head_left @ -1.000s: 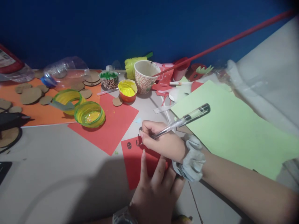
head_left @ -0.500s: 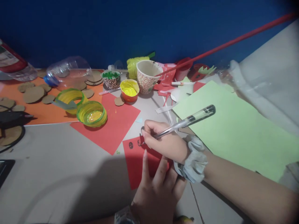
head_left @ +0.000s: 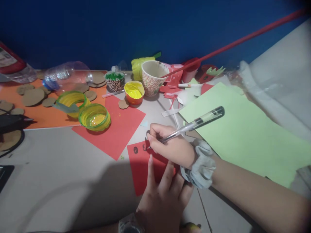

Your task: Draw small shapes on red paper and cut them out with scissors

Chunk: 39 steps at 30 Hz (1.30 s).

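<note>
Pale green paper at three o'clock; left hand at six, unclenched, fingers spread over red paper at seven. Right hand grips a clear pen, tip beside black oval marks. Bottle label, ten o'clock: illegible.

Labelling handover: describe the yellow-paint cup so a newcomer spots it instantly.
Below the blue wall stands a large patterned cup. Front-left of it sits the small red cup: yellow paint inside, whereas the black-and-white cup behind-left holds green.

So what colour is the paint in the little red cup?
Bright yellow paint, seen best in the head view.
</note>
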Motion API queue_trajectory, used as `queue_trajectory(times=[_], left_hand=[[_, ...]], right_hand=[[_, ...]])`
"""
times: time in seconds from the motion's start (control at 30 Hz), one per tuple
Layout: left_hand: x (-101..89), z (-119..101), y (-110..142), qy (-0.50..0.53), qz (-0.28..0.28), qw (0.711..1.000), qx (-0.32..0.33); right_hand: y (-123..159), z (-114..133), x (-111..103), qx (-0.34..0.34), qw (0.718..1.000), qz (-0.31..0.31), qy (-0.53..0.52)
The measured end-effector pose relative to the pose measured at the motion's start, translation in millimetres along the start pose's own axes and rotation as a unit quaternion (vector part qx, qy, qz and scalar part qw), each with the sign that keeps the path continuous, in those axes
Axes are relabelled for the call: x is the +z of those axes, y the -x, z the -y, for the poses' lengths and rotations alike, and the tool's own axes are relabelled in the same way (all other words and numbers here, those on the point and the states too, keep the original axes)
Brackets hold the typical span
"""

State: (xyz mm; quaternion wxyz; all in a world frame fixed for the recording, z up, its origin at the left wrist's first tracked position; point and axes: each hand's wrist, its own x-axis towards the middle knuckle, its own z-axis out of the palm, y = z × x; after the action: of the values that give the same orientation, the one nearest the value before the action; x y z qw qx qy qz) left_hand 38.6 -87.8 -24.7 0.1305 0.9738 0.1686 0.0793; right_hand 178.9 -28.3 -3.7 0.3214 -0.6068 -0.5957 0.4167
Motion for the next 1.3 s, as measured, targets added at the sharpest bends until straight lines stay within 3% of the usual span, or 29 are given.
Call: queue_trajectory(times=[0.1,0.37,0.9,1.3], left_hand=[[1.0,1,0,-0.001,-0.008,1.0,0.007],[-3.5,2,-2,0.023,0.034,0.999,0.003],[5.7,0,-3,-0.054,-0.086,0.995,-0.007],[11.3,2,-4,-0.071,-0.111,0.991,-0.001]], right_hand=[[0,0,0,0.005,1.0,0.0,0.005],[0,-1,0,0.002,1.0,0.009,-0.009],[-1,-1,1,0.007,0.999,-0.031,0.027],[-2,-3,2,0.015,1.0,-0.015,0.02]])
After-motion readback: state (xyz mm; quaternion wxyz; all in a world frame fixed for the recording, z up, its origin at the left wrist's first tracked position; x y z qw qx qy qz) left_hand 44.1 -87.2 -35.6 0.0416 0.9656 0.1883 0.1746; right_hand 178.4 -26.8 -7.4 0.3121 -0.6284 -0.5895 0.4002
